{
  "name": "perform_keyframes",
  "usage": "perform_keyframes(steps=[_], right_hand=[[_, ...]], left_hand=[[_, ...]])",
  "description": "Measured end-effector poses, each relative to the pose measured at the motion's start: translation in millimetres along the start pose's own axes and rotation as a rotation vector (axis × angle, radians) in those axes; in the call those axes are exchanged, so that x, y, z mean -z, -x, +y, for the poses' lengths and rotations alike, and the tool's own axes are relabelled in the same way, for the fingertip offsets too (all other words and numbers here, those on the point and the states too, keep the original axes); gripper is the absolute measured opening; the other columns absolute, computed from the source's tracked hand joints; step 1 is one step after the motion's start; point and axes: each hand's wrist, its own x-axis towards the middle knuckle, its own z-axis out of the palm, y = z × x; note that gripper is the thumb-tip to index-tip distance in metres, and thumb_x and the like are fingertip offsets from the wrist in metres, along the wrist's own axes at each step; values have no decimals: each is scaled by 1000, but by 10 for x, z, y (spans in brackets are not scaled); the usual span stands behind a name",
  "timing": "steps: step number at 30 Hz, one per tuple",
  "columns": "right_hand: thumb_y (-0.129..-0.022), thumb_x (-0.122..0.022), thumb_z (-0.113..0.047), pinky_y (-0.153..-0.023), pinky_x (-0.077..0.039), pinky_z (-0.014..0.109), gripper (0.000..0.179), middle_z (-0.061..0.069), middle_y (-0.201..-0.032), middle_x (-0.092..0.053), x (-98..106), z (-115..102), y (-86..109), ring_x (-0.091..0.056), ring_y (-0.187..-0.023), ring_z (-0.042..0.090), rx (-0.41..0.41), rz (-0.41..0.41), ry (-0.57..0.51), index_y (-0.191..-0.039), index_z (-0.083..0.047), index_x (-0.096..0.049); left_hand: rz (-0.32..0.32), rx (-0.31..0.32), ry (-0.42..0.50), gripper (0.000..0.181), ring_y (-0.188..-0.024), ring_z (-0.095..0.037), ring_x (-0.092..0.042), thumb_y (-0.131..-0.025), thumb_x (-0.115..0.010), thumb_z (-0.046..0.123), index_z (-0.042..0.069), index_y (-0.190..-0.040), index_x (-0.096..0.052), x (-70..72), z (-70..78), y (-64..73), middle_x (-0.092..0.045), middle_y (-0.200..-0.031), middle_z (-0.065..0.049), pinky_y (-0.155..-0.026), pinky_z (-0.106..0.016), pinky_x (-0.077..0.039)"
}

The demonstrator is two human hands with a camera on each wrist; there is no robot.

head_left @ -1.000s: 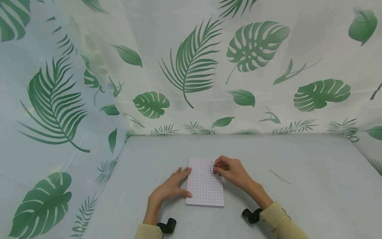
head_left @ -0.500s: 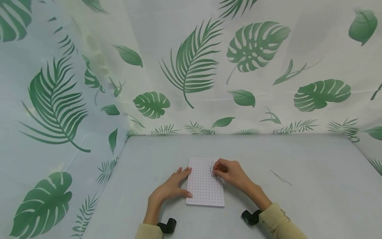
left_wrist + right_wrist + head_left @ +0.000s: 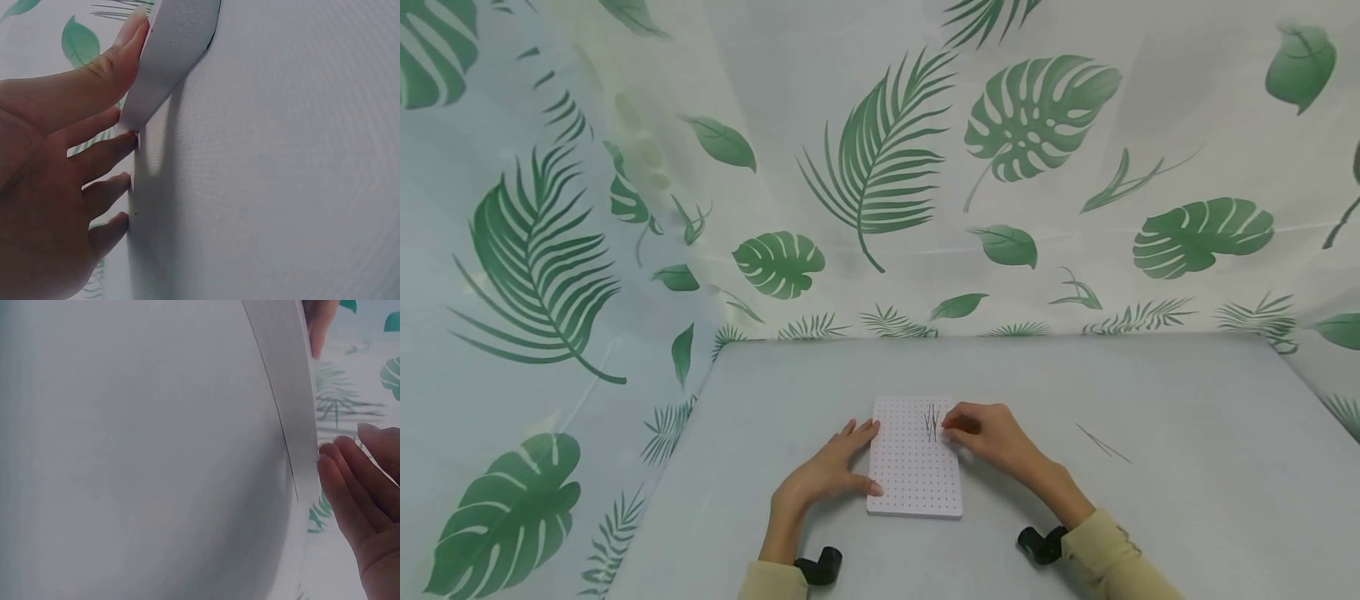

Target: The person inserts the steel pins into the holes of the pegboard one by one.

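Observation:
A white board with a grid of small holes lies on the table. Several thin, dark needle-like pins stand in its upper right part, leaning at slightly different angles. My left hand rests along the board's left edge, fingers spread and thumb at the near left corner; the left wrist view shows the thumb against the board's side. Just right of the pins is my right hand, fingers loosely bent at the board's right edge. In the right wrist view its thumb and fingertips are apart with nothing between them.
Two more thin dark pins lie crossed on the grey-white table to the right. A black camera mount sits at the left wrist and another at the right. Leaf-patterned cloth hangs behind and at the left.
My right hand has let go of a pin in the board and drawn slightly to the right, leaving the pins standing uncovered. The left hand and board have stayed in place.

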Motion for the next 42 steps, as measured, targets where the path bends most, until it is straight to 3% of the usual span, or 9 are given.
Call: perform_keyframes(steps=[12,27,42], right_hand=[[-87,-77,-1,-77,-63,31,14,-4,-93,-76,272,183,222,-72,-85,13,-9,19,66,-98,-10,-76],[-83,-79,2,-64,-57,24,16,-5,-86,-76,631,440,513,-65,-73,5,-2,100,153,-92,-11,-76],[-85,-78,-3,-63,-55,25,10,1,-89,-76,967,766,756,-65,-74,11,-129,97,254,-93,-9,-78]], left_hand=[[-7,-3,-2,98,-158,-45,-12,-78,-88,24,8,-160,-36,-5,-17,-18,-29,-168,-14,-123,-70,-16],[-10,-21,14,99,-158,-45,-12,-77,-88,23,7,-160,-36,5,-14,-4,-29,-168,-15,-123,-70,-15],[-11,-22,-12,99,-158,-45,-13,-78,-88,27,7,-160,-35,-1,-5,1,-30,-168,-14,-124,-69,-15]])
